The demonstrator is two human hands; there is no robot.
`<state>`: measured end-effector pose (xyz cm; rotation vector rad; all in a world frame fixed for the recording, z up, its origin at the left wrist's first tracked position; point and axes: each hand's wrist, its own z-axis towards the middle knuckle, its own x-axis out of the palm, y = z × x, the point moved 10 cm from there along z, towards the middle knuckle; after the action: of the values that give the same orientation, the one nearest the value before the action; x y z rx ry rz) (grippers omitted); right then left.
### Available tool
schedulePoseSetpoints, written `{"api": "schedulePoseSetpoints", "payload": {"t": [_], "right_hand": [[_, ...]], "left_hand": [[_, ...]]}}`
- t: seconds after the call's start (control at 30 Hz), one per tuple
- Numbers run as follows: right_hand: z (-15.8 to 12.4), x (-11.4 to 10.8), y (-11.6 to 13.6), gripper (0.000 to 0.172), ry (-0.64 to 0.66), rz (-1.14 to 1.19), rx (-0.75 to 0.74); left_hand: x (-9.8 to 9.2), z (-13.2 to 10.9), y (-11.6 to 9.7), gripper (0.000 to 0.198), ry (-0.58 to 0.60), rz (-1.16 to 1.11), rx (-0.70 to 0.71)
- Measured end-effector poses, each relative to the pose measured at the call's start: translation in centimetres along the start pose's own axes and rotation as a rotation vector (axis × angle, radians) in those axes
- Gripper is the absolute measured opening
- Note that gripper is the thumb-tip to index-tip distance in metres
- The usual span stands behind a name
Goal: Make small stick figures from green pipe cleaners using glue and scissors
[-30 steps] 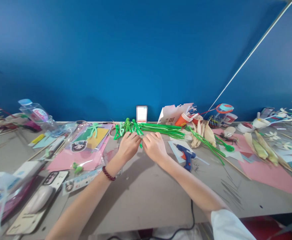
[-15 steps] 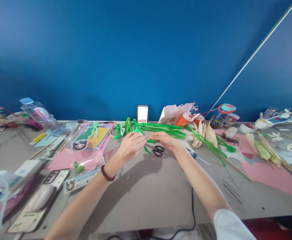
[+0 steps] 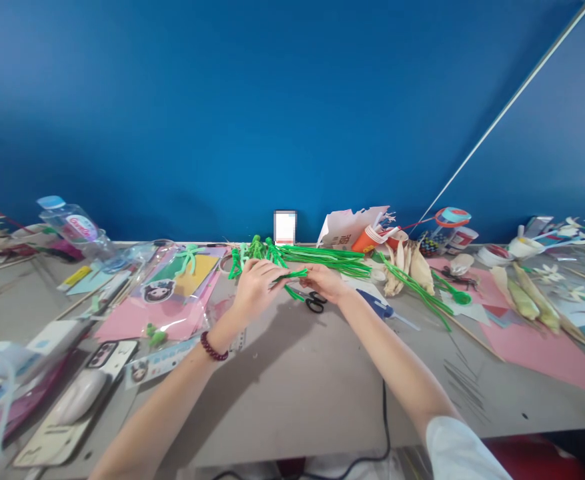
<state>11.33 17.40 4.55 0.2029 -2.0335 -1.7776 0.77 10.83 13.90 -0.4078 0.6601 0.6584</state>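
Observation:
Both hands meet above the middle of the table over short green pipe cleaner pieces (image 3: 295, 293). My left hand (image 3: 259, 283), with a dark red bead bracelet at the wrist, is closed on the pieces. The fingers of my right hand (image 3: 325, 281) pinch at their right end; its fingertips are partly hidden. Black-handled scissors (image 3: 315, 303) lie just below my right hand. Behind the hands is a bundle of long green pipe cleaners (image 3: 329, 257), and to its left stand several green twisted pipe cleaner shapes (image 3: 257, 248).
Coloured papers (image 3: 147, 313) and a clear bottle (image 3: 75, 223) lie left, with a phone (image 3: 112, 353) and white mouse (image 3: 81, 395) nearer. A blue glue gun (image 3: 379, 307), dried husks (image 3: 422, 270), an orange cup (image 3: 367, 238) and pink paper (image 3: 547, 357) are right. A blue wall (image 3: 292, 120) rises behind.
The green pieces have turned between my fingers and now point more to the right. My left hand has shifted slightly left and up; the scissors lie where they were.

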Motion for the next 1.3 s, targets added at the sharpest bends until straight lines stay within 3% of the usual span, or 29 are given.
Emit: {"api": "schedulePoseSetpoints", "payload": {"t": [0.27,0.5,0.77,0.9,1.07,1.17,1.3], "right_hand": [[0.2,0.4,0.3,0.011,-0.026,-0.028,-0.106],[0.3,-0.7,0.6,0.008,-0.157,-0.084,-0.141],[-0.8,0.6,1.2,0.015,-0.259,-0.23,-0.231],[-2.4,1.6,2.7,0.02,-0.374,-0.548,-0.383],[-5.0,4.8,5.2,0.023,-0.458,-1.191,-0.648],[-5.7,6.3,5.7,0.027,-0.459,-1.467,-0.752],[-5.8,7.1,5.9,0.026,-0.383,-1.619,-0.79]], "left_hand": [[-0.6,-0.3,-0.2,0.01,-0.097,-0.005,-0.017],[0.0,-0.6,0.4,0.012,-0.105,0.006,-0.087],[-1.4,-0.9,0.4,0.012,-0.224,0.025,-0.113],[-1.5,-1.0,0.5,0.013,-0.226,0.06,-0.132],[-1.1,-0.9,0.0,0.012,-0.178,0.156,-0.075],[-0.7,-0.8,-0.5,0.015,-0.139,0.233,-0.012],[0.4,-0.7,-1.3,0.019,-0.055,0.317,0.107]]}}
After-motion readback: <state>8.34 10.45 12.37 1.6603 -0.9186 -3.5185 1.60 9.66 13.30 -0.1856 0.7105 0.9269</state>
